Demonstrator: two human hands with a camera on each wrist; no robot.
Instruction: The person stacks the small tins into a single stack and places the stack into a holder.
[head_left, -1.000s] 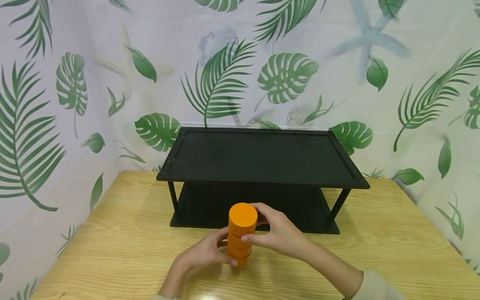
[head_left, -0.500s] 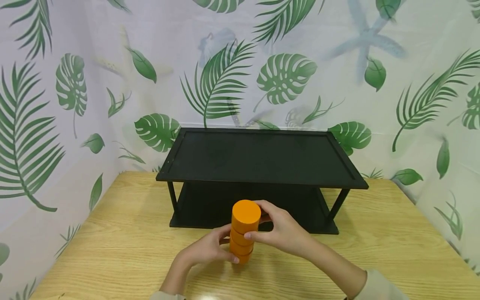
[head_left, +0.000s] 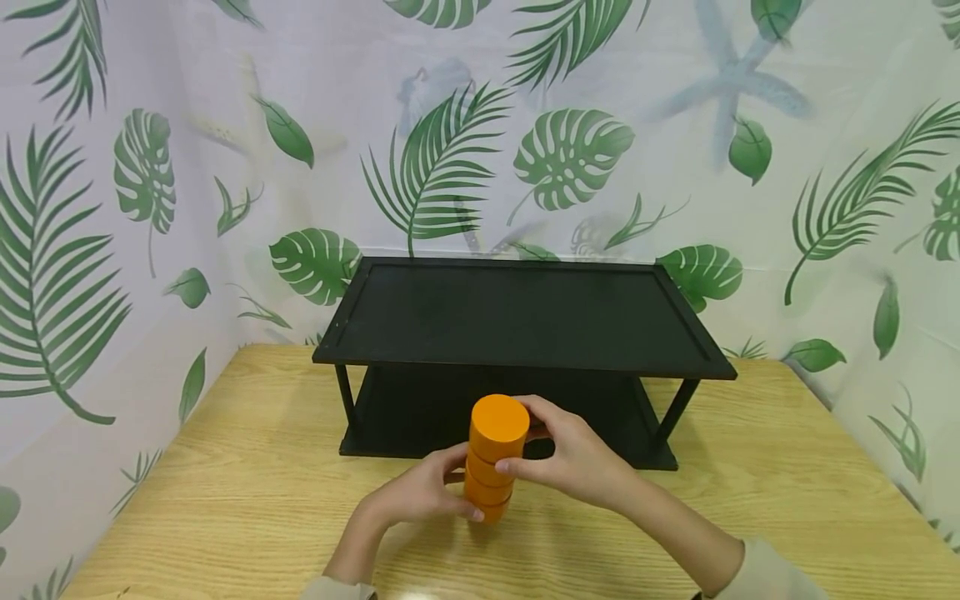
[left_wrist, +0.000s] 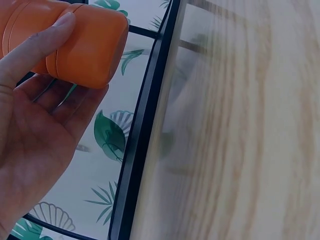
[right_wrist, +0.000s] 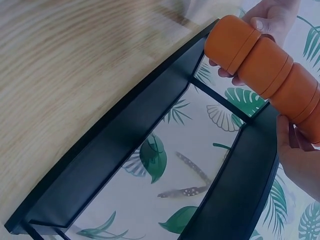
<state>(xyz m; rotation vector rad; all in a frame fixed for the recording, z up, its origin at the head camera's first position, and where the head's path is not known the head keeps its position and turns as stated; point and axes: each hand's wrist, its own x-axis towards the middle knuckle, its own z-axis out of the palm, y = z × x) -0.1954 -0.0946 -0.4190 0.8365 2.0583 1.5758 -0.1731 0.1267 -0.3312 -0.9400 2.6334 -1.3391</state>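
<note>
A stack of orange round canisters (head_left: 487,446), one on top of another, stands nearly upright with a slight tilt in front of the black shelf. My left hand (head_left: 418,497) grips its lower part from the left, thumb on the near side. Higher up, my right hand (head_left: 581,460) grips it from the right, fingers partly hidden behind. In the left wrist view the lowest canister (left_wrist: 92,47) appears lifted clear of the table. The right wrist view shows several stacked sections, the left hand (right_wrist: 277,17) at the lower end and the right hand (right_wrist: 302,160) farther up.
Just beyond the hands is a two-tier black shelf (head_left: 517,312), its lower board (head_left: 420,417) close behind the stack. It stands on a wood-grain table (head_left: 247,475). A white leaf-printed cloth (head_left: 480,183) hangs behind and along both sides.
Both hands have carried the orange canister stack a little to the right and slightly upward in the head view. Their grips look the same, and the shelf has not moved.
</note>
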